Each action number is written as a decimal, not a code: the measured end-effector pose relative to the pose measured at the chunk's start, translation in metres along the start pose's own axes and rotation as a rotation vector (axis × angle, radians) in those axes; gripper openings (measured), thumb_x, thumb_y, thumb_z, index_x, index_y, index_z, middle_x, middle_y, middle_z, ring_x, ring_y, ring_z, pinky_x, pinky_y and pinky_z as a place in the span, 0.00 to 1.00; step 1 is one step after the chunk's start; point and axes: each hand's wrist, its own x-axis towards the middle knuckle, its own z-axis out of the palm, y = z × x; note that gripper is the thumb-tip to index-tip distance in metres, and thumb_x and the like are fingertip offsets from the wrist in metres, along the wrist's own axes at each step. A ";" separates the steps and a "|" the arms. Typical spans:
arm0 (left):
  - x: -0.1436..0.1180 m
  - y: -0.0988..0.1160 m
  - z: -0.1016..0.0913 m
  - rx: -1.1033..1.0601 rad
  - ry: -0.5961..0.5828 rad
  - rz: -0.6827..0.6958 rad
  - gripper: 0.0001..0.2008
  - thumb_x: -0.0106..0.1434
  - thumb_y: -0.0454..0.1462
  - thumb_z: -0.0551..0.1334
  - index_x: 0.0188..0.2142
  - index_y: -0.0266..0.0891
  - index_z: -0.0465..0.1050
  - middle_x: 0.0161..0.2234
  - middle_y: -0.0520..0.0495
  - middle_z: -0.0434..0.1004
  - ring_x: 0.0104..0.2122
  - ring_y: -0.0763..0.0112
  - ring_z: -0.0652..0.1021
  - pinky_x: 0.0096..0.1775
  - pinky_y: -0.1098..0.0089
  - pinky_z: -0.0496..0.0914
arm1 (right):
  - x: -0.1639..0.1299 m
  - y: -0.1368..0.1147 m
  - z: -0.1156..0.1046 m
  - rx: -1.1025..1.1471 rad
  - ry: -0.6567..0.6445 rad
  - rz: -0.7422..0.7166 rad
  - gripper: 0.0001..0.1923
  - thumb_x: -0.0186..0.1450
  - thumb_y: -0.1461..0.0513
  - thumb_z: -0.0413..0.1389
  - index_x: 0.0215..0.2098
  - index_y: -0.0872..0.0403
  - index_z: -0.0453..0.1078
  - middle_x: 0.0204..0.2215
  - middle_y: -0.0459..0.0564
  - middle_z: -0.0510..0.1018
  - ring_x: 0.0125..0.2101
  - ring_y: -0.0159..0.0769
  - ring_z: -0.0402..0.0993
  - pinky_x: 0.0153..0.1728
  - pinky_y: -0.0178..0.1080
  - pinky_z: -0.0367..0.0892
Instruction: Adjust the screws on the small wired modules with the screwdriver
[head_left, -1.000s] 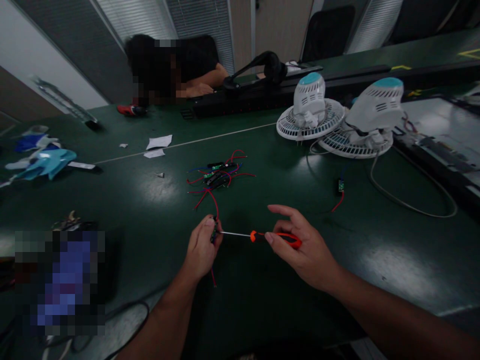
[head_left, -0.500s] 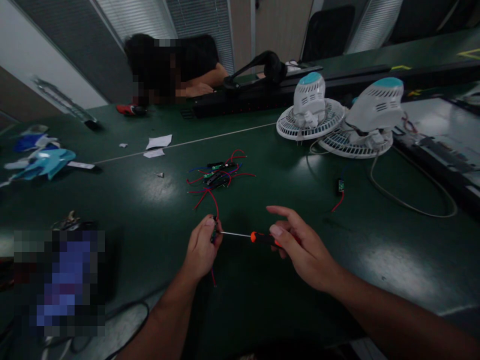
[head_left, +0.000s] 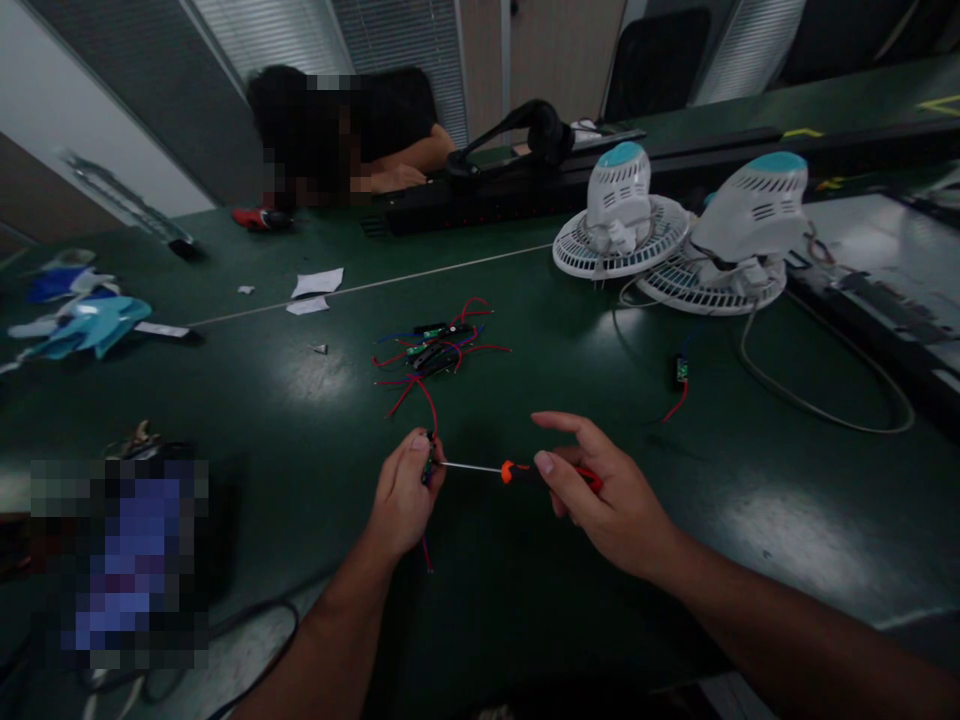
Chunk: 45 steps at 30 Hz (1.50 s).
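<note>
Low in the middle of the frame, my left hand is closed around a small circuit board, its grip tight on it, with a red wire running up from the fist and another trailing below. Just to the right, my right hand pinches the orange handle of a screwdriver between thumb and fingers, forefinger stretched out above it; the metal tip touches the board in my left fist. Both hands hover above the dark green table. Above them, near the centre, lies a pile of wired boards. Toward the upper right stand two white fans, face down, with one loose board below them. At upper left, another person leans on the table's far edge.
</note>
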 end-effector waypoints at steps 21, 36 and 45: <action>0.001 -0.005 -0.003 0.017 -0.017 -0.004 0.15 0.57 0.47 0.55 0.24 0.39 0.65 0.16 0.54 0.62 0.16 0.78 0.61 0.16 0.76 0.54 | 0.000 0.006 0.002 -0.007 0.050 -0.053 0.23 0.65 0.59 0.53 0.56 0.58 0.57 0.21 0.40 0.67 0.19 0.28 0.60 0.20 0.33 0.57; 0.001 -0.003 0.000 -0.047 -0.017 -0.014 0.14 0.56 0.46 0.58 0.22 0.39 0.65 0.21 0.52 0.65 0.20 0.76 0.65 0.20 0.77 0.61 | 0.001 0.004 0.001 0.012 0.000 -0.051 0.21 0.67 0.57 0.51 0.55 0.57 0.60 0.23 0.42 0.69 0.21 0.29 0.66 0.22 0.34 0.61; 0.000 -0.004 -0.001 -0.030 -0.005 -0.026 0.15 0.55 0.48 0.58 0.23 0.39 0.65 0.17 0.55 0.62 0.16 0.78 0.61 0.16 0.77 0.55 | 0.000 -0.001 -0.001 -0.005 -0.008 0.022 0.20 0.71 0.55 0.44 0.55 0.58 0.62 0.15 0.38 0.66 0.15 0.27 0.64 0.17 0.32 0.59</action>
